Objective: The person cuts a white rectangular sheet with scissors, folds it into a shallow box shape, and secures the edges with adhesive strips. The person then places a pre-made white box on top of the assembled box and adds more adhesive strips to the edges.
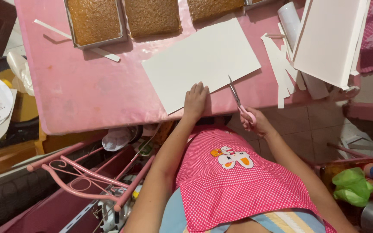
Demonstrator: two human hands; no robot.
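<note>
From the head view, a big white sheet of card (pixel 201 58) lies on the pink worktop (pixel 87 90). The left hand (pixel 195 100) lies flat and open on its near edge. Just beside, the right hand (pixel 253 123) grips pink-handled scissors (pixel 239 102), blades touching the card's edge.

Head camera looks steeply down, close over the pink table (pixel 91 86).

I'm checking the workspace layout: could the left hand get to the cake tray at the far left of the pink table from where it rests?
Probably yes. The left hand lies flat on the white sheet, and only bare pink table and a thin white strip lie between it and the cake tray.
</note>
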